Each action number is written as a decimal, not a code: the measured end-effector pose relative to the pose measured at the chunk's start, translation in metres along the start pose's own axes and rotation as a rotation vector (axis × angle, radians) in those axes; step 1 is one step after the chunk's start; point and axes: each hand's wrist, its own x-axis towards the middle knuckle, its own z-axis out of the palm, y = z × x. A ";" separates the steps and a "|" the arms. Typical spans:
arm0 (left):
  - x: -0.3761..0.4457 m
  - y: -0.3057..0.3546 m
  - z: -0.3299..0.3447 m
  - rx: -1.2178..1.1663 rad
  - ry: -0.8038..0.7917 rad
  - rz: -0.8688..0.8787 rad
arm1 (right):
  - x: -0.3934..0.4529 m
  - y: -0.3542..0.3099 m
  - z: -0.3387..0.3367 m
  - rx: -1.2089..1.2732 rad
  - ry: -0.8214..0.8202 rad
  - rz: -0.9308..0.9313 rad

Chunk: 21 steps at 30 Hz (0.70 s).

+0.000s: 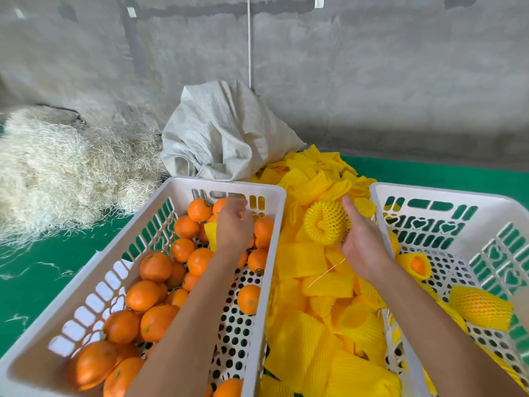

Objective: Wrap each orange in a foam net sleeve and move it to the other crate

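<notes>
The left crate (177, 282), white with slotted walls, serves as the reference: it holds loose oranges (156, 266) across most of its floor, and the left hand (233, 226) reaches down into its far end, fingers curled among the fruit there (whether they already grip one cannot be told, since the hand hides what lies under it). Just right of that crate, a heap of yellow foam net sleeves (315, 282) fills the gap on the green desk (43, 270). Above the heap the right hand (362, 243) holds one opened foam sleeve (326, 223), fingers curled round its side. Farther right stands the second crate (446, 202), with a few wrapped oranges (416, 265) on its floor. Behind the left crate lie a white woven sack (223, 130) and a pile of pale straw-like fibre (57, 173).
</notes>
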 end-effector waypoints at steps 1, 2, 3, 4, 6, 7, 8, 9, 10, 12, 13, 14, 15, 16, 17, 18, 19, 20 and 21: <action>-0.002 -0.019 0.004 0.174 -0.130 -0.087 | 0.000 -0.001 0.000 0.002 -0.001 -0.005; -0.009 -0.037 0.009 0.385 -0.276 -0.159 | 0.000 -0.001 0.000 0.005 0.006 -0.005; -0.019 -0.052 0.016 0.606 -0.387 -0.169 | 0.001 -0.001 0.000 0.005 0.010 -0.004; -0.029 -0.064 0.024 0.799 -0.457 -0.112 | 0.001 -0.001 0.001 0.001 0.007 -0.006; -0.043 -0.076 0.039 0.960 -0.502 0.007 | 0.001 0.000 0.001 -0.011 -0.007 -0.011; -0.047 -0.078 0.045 0.981 -0.511 0.018 | 0.001 0.001 0.001 -0.019 -0.005 -0.010; -0.048 -0.078 0.048 0.994 -0.522 0.014 | 0.002 0.001 0.001 -0.032 -0.001 -0.010; -0.047 -0.078 0.050 0.993 -0.525 0.004 | 0.001 0.001 0.001 -0.046 0.003 -0.009; -0.047 -0.078 0.051 0.976 -0.515 0.001 | 0.001 0.001 0.002 -0.059 0.006 -0.008; -0.047 -0.079 0.052 0.921 -0.492 0.020 | 0.000 0.001 0.003 -0.080 0.008 -0.009; -0.046 -0.080 0.052 0.907 -0.470 0.034 | 0.000 0.001 0.003 -0.093 0.006 -0.009; -0.046 -0.081 0.052 0.906 -0.439 0.047 | -0.001 0.000 0.003 -0.102 0.003 -0.010; -0.045 -0.082 0.053 0.907 -0.408 0.059 | -0.001 0.000 0.003 -0.106 0.006 -0.012; -0.046 -0.082 0.053 0.910 -0.382 0.075 | 0.000 0.000 0.002 -0.112 0.015 -0.015; -0.048 -0.081 0.054 0.919 -0.355 0.099 | 0.000 0.000 0.001 -0.125 0.027 -0.017; -0.049 -0.081 0.055 0.927 -0.323 0.123 | 0.001 0.000 0.001 -0.137 0.035 -0.017; -0.048 -0.079 0.056 0.923 -0.284 0.141 | 0.002 0.001 0.001 -0.140 0.040 -0.014; -0.046 -0.075 0.055 0.905 -0.239 0.139 | 0.003 0.001 0.000 -0.136 0.044 -0.009; -0.042 -0.069 0.052 0.885 -0.193 0.120 | 0.004 0.001 0.000 -0.131 0.051 -0.005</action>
